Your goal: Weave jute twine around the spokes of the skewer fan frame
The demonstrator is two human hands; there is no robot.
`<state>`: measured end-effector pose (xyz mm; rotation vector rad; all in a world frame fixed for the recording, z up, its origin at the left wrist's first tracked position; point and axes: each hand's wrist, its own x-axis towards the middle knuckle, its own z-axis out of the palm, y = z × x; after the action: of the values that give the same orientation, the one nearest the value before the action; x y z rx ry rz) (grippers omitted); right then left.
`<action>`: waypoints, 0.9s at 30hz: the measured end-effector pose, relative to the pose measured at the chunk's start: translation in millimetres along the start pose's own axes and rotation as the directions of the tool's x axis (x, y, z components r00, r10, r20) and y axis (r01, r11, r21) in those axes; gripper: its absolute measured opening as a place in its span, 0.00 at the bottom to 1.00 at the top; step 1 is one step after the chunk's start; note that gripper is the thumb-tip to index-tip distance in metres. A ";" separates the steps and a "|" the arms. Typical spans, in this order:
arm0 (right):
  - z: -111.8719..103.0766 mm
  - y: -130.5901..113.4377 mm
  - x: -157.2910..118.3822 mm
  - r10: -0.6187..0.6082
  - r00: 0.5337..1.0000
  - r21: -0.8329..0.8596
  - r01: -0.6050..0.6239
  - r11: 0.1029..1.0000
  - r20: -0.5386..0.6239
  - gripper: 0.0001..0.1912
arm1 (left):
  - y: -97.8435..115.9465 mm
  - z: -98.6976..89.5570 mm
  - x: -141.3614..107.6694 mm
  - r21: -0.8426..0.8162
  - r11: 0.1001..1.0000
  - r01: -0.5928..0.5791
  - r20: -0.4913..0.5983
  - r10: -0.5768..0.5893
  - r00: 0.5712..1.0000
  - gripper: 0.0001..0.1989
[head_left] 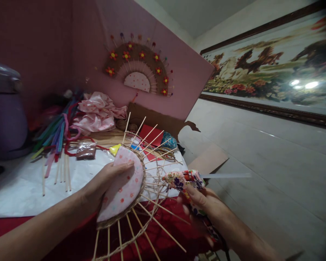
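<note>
My left hand [108, 179] grips a half-round piece [126, 188] covered in pale pink cloth with red flowers, thumb on its face. Thin wooden sticks [163, 224] fan out from its curved, twine-edged side. A loop of twine [152, 217] runs across the sticks on the right and below. In my right hand [203, 203] is a glue gun [183, 179] with a flowery pattern, a clear glue stick [228, 175] jutting from its back. The gun's tip points left at the sticks, close to the twine; whether it touches is unclear.
Pipe cleaners [54, 130], bunched pink cloth [97, 112], a small brown packet [86, 150] and scissors [170, 155] lie on the white-covered table [13, 188]. Behind stands a pink board [184, 79] bearing a finished-looking half-round decoration [137, 67]. A purple appliance [7, 112] is at left.
</note>
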<state>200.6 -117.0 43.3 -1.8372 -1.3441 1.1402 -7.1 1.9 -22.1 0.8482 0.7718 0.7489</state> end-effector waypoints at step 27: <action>2.3 -3.5 -4.7 -0.009 1.000 -0.214 0.010 0.977 0.004 0.25 | -1.9 -1.2 2.5 0.007 1.000 0.003 -0.001 -0.003 1.000 0.14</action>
<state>196.4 -120.4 46.5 -1.9770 -1.5266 1.0261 -6.3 3.5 -24.9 0.8532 0.7770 0.7437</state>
